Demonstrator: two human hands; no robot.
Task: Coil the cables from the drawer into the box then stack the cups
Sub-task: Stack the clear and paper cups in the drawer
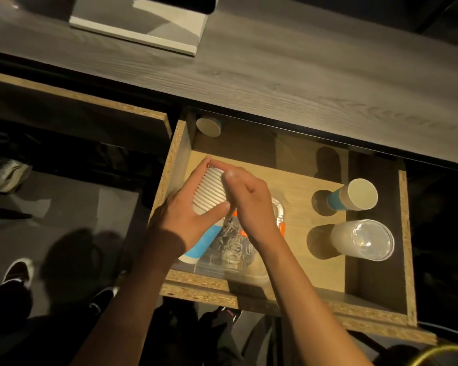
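Open drawer (405,233), chipboard edges, pulled out below the grey wood-grain counter (275,75).

Contents, left front: clear plastic box (238,262) with orange latches, holding a grey tangle of cables (232,244). Coil shape cannot be resolved; both hands partly cover the box.

Cups counted, five visible:
- Ribbed white cup (210,190), held above the box. Left hand (188,220) grips its lower part, thumb across the front. Right hand (251,204) holds the upper part, fingers (218,164) curled over the far end.
- Blue-banded paper cup (200,245), tilted, directly under the ribbed cup; the ribbed cup's lower end meets its top. Whether nested or only touching cannot be told.
- Second blue-banded paper cup (354,195), standing upright on the drawer floor, right side, mouth up.
- Frosted clear plastic cup (362,240), upright, just in front of that one, apart from it.
- Paper cup (208,127) in the back left corner of the drawer, partly under the counter edge.

On the counter: white flat base (135,30) of some object, top cut off.
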